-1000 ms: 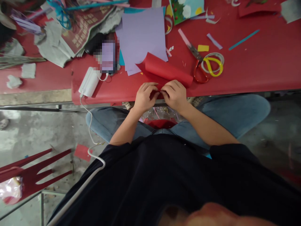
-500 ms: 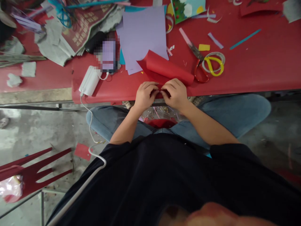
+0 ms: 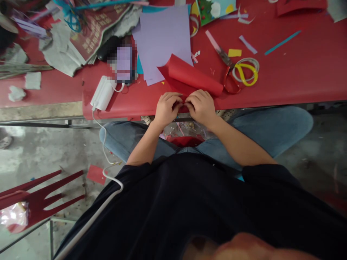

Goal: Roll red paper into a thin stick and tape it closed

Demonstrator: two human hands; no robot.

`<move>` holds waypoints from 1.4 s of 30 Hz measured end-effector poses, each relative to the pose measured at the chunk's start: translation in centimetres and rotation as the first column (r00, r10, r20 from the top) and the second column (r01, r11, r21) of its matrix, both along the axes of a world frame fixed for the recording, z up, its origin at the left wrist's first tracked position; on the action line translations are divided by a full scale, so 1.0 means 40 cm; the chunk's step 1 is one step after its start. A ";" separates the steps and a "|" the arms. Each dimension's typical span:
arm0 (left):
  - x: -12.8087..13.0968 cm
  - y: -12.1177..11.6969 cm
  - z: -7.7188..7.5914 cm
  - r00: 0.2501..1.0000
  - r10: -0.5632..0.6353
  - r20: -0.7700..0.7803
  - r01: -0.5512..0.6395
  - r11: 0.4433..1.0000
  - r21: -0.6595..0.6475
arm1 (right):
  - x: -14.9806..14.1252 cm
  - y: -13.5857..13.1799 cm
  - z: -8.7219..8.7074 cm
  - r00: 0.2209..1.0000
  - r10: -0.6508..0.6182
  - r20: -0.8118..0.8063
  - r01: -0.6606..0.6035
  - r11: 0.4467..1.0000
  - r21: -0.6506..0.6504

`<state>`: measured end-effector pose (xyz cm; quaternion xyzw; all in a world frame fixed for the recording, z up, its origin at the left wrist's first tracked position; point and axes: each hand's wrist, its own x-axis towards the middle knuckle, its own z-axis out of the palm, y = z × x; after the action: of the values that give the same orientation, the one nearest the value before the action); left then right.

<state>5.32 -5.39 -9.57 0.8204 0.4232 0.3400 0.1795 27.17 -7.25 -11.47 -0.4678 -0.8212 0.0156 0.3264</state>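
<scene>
A sheet of red paper [image 3: 193, 76], partly curled into a roll, lies at the near edge of the red table, overlapping sheets of purple paper [image 3: 165, 39]. Both hands meet at its near side, thumbs and fingertips almost touching. My left hand [image 3: 168, 108] is closed in a pinch on the red paper's edge. Just beside it, my right hand [image 3: 201, 108] pinches the same edge, its back under the roll's right part. The bit of paper between the fingertips is mostly hidden. Scissors [image 3: 245, 74] with red and yellow handles lie right of the roll, near a white tape ring [image 3: 257, 65].
A white power bank [image 3: 103, 93] with a cable [image 3: 104, 144] running down to my left sits near the table edge. Newspaper [image 3: 61, 47], a black case [image 3: 110, 48] and a blurred-out phone lie left. Paper strips [image 3: 282, 42] are scattered right. A red chair [image 3: 40, 195] stands lower left.
The view has shifted very slightly. Both hands stay pinched at the red paper's edge, with hardly any visible movement.
</scene>
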 end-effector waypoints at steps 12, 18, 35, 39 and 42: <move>-0.001 0.000 0.013 1.000 -0.017 0.006 0.017 0.999 -0.044 | 0.003 0.001 -0.004 0.999 0.040 -0.014 -0.040 0.999 0.026; 0.003 -0.002 0.019 1.000 -0.005 -0.002 0.005 0.997 -0.075 | 0.001 0.000 -0.002 0.998 0.051 -0.026 -0.051 0.999 -0.009; 0.002 0.000 0.011 0.975 0.017 -0.220 -0.022 0.999 -0.023 | 0.003 0.000 0.002 0.999 0.025 0.038 -0.021 0.994 -0.105; 0.005 0.000 0.006 0.967 0.023 -0.255 -0.026 1.000 -0.010 | 0.000 0.000 0.010 0.999 0.013 0.052 -0.007 0.995 -0.104; 0.007 0.001 0.000 0.958 0.032 -0.283 -0.029 0.999 0.016 | -0.002 -0.001 0.015 0.998 0.004 0.066 0.003 0.993 -0.114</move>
<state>5.58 -5.37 -9.59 0.8551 0.4552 0.2241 0.1070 27.09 -7.31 -10.86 -0.4857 -0.8295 0.0471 0.2716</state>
